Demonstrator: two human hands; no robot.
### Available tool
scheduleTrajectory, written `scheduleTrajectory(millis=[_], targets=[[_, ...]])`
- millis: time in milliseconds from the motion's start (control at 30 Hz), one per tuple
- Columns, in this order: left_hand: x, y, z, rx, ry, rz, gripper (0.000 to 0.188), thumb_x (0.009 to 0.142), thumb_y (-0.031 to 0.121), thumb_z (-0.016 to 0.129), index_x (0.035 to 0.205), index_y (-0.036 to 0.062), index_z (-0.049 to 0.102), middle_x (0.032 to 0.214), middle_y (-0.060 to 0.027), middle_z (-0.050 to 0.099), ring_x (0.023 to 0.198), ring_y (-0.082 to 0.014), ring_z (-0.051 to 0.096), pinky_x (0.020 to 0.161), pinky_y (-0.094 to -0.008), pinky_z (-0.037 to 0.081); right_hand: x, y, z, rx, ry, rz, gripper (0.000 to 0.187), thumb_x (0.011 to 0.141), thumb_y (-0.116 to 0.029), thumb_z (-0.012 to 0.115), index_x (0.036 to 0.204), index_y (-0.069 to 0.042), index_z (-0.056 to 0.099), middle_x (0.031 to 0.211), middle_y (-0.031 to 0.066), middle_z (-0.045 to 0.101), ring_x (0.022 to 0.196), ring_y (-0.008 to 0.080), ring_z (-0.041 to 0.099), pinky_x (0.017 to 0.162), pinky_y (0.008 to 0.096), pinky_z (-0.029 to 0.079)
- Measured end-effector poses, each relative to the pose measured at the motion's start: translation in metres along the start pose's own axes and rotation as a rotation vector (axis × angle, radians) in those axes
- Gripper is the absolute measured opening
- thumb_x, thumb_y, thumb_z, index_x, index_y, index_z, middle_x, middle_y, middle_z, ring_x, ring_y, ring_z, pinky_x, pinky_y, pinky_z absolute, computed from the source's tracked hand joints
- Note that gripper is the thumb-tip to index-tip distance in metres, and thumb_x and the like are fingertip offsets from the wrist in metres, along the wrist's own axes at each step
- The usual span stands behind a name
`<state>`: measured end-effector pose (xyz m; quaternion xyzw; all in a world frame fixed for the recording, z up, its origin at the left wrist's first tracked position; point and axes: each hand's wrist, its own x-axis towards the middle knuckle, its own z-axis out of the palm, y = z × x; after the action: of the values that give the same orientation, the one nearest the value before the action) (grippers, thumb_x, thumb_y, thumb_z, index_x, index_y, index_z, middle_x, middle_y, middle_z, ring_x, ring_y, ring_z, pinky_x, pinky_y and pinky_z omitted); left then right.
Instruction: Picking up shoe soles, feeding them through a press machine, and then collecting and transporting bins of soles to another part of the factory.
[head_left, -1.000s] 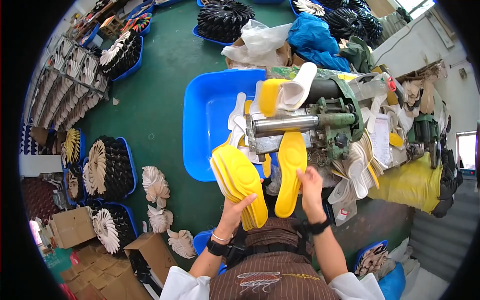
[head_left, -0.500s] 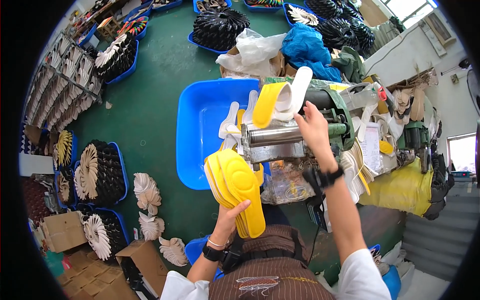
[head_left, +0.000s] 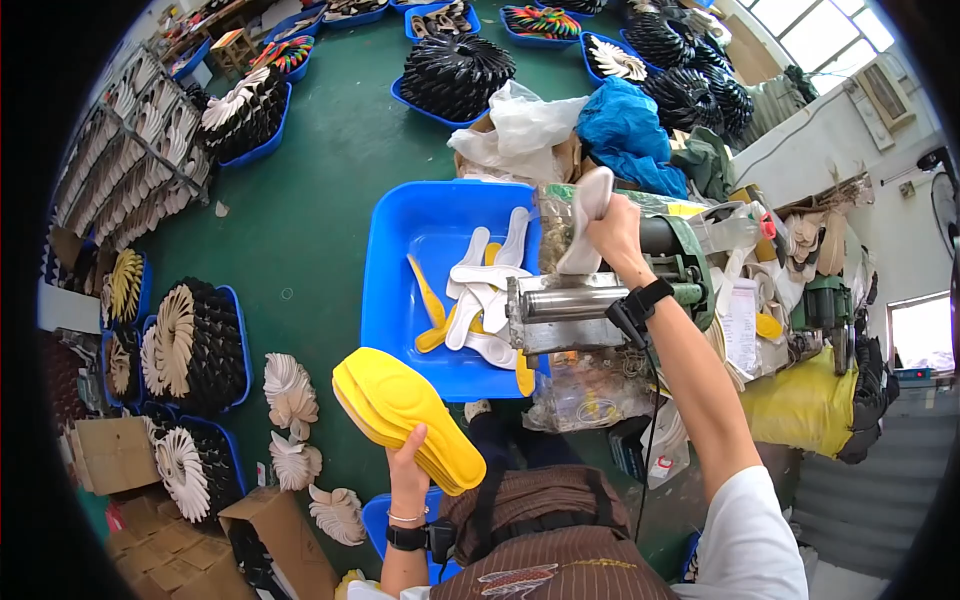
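Past the metal roller, right hand grips a white insole; by the blue tub, left hand clamps a yellow insole stack, likely so it stays together.

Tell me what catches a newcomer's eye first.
The bright yellow stack of insoles stands out first, held in the left hand. Next comes the blue tub beyond it, with white and yellow insoles inside. The right hand holds a white sole piece near the metal roller.
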<state>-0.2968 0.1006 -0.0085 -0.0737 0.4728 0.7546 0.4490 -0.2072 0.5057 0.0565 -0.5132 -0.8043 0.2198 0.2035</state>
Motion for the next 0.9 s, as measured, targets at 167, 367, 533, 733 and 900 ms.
scheduleTrajectory(millis=[167,367,533,733,900], targets=[[0.001,0.01,0.009,-0.025,0.007,0.043,0.042,0.082,0.006,0.063,0.122,0.0036,0.049,0.114,-0.0119,0.059,0.104,-0.0273,0.059,0.092,-0.0373,0.047,0.032,-0.039,-0.046,0.104,0.323,-0.513,0.021,0.07,0.002,0.059,0.085,-0.008,0.068,0.08,0.0108,0.068,0.07,0.0205,0.066,0.061,0.0316,0.05],[-0.001,0.004,0.023,-0.093,-0.004,0.024,0.044,0.083,0.005,0.062,0.124,0.0039,0.047,0.115,-0.0113,0.058,0.105,-0.0266,0.059,0.092,-0.0369,0.047,0.024,-0.073,-0.039,-0.001,0.221,-0.556,0.04,0.07,0.006,0.051,0.11,0.004,0.053,0.102,0.0235,0.057,0.097,0.037,0.057,0.083,0.0398,0.047],[-0.003,-0.007,0.058,-0.057,-0.137,-0.027,0.047,0.082,0.003,0.062,0.126,0.0044,0.047,0.117,-0.0089,0.058,0.105,-0.0232,0.058,0.093,-0.035,0.046,-0.073,-0.054,-0.002,0.213,-0.115,-0.531,0.045,0.076,0.003,0.054,0.121,0.002,0.051,0.11,0.0216,0.059,0.109,0.038,0.053,0.096,0.041,0.042],[-0.008,-0.025,0.092,0.152,-0.237,0.003,0.048,0.081,0.001,0.066,0.126,0.0019,0.048,0.119,-0.008,0.057,0.107,-0.0191,0.057,0.093,-0.0331,0.045,-0.221,-0.042,-0.01,0.672,-0.82,0.189,0.038,0.088,-0.017,0.063,0.118,0.003,0.053,0.108,0.0113,0.064,0.101,0.0178,0.059,0.089,0.03,0.046],[-0.009,-0.048,0.112,0.228,-0.216,0.049,0.051,0.078,0.002,0.073,0.123,0.0001,0.049,0.117,-0.007,0.058,0.104,-0.0156,0.057,0.09,-0.03,0.047,-0.261,-0.018,-0.027,1.266,-0.5,0.452,0.035,0.085,-0.007,0.065,0.117,0.001,0.054,0.108,0.0057,0.062,0.099,0.0112,0.058,0.088,0.0266,0.046]])
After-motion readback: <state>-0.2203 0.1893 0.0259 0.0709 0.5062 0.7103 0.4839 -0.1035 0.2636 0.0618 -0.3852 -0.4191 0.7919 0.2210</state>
